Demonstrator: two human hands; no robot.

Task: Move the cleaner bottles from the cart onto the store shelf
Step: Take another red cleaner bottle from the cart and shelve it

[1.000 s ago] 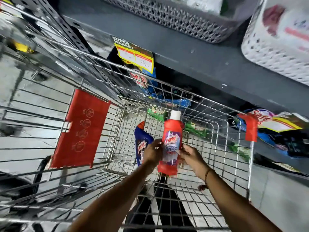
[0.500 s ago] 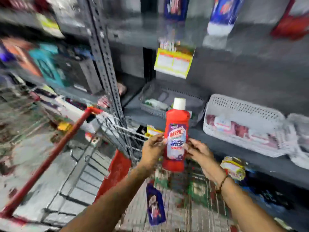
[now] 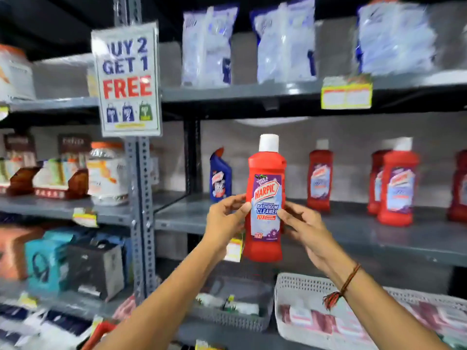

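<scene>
I hold a red cleaner bottle (image 3: pixel 265 198) with a white cap and a purple label upright in both hands. My left hand (image 3: pixel 223 219) grips its left side and my right hand (image 3: pixel 304 224) its right side. The bottle hangs in front of the grey middle shelf (image 3: pixel 353 231), just before its front edge. On that shelf stand a blue cleaner bottle (image 3: pixel 220 176) at the left and several red cleaner bottles (image 3: pixel 319 181) (image 3: pixel 396 188) to the right. Only a red corner of the cart (image 3: pixel 101 330) shows at the bottom.
A "buy 2 get 1 free" sign (image 3: pixel 127 79) hangs on the perforated upright (image 3: pixel 140 210). White refill packs (image 3: pixel 284 41) fill the shelf above. Below are a grey basket (image 3: pixel 235 318) and a white basket (image 3: pixel 303 291). Jars and boxes (image 3: pixel 106 173) occupy the left bay.
Both hands lifted the red bottle out of the cart and up to the level of the middle shelf. My view swung up from the cart to the shelves.
</scene>
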